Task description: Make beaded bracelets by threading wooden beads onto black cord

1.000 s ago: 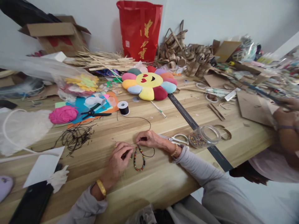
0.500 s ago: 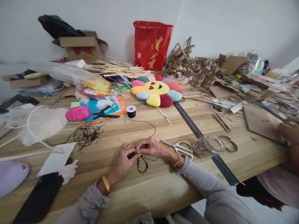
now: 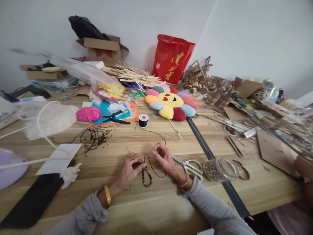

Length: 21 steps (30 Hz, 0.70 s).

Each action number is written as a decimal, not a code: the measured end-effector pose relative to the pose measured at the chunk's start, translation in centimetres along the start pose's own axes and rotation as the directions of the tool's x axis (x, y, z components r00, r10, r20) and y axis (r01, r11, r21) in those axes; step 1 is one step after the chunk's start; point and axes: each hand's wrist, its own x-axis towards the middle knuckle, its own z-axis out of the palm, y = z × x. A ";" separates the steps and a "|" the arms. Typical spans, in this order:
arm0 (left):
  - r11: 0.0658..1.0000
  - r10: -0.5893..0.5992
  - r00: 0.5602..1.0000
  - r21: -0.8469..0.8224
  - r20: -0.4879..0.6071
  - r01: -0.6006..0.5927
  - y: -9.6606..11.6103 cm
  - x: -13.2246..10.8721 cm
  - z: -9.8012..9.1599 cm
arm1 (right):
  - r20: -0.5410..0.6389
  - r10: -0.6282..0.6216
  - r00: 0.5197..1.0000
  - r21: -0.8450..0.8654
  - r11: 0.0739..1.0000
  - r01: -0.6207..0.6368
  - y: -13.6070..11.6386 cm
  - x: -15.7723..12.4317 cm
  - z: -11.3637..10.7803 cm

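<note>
The left hand (image 3: 129,170) pinches black cord (image 3: 154,171) atop a beaded loop (image 3: 147,186), probably to keep the beads from slipping. The right hand (image 3: 165,160) has curled fingers; whether they grip anything cannot be told. Scissors (image 3: 193,169) lie beside its wrist, seemingly for easy reach. The loop hangs on the near side of the left fingertips, left of the right ones and apart from them.

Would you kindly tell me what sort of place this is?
Probably a craft workroom: a beaded loop at the left hand, a spool of black cord and a clear jar of beads.
</note>
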 end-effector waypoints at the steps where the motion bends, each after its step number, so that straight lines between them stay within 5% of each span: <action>1: 1.000 -0.009 1.000 0.003 -0.004 0.009 0.0 0.0 0.0 | -0.008 -0.043 0.999 -0.033 0.999 0.043 0.0 -0.2 0.2; 8: 0.999 -0.036 0.999 -0.012 0.007 0.036 0.2 0.0 0.0 | 0.197 -0.284 0.938 -0.216 0.921 0.324 -0.6 -0.4 1.1; 21: 0.994 -0.099 0.988 0.057 0.116 0.093 0.4 0.1 0.3 | 0.233 -0.372 0.899 -0.278 0.860 0.428 -0.8 -0.5 1.6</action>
